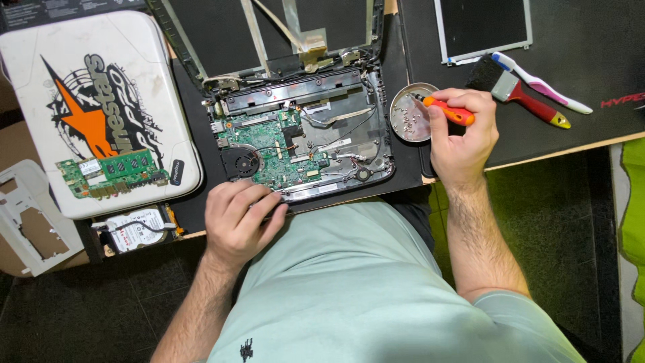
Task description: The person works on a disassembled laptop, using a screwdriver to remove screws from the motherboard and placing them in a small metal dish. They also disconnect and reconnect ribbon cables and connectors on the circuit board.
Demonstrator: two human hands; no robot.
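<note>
The laptop (302, 134) lies open on the black mat (591, 60) of the tabletop, and it is already taken apart to a large degree. Its top cover and keyboard are off, so the green circuit board (272, 151), the round fan (240, 163) and the loose wires are bare. The screen frame (269, 33) at the back is empty, only strips and cables cross it, and a flat panel (484, 27) lies apart at the upper right. A small green board (111, 173) rests on the white case (94, 114) at the left, and a hard drive (138, 228) lies below this case at the edge of the tabletop.

The left hand (236, 218) rests on the front edge of the laptop, fingers bent and pressing down on it; it seems to steady the body and holds nothing separate. The right hand (463, 131) is closed around an orange screwdriver (449, 111), whose tip points into the round metal dish (410, 111) just beside the laptop. Small screws lie in this dish, so I judge that many screws are already out.

What is left, as far as I can see: the main board, the fan and the hinges are still seated in the lower shell. A brush (521, 91) and a toothbrush (537, 82) lie near the right hand, untouched.
</note>
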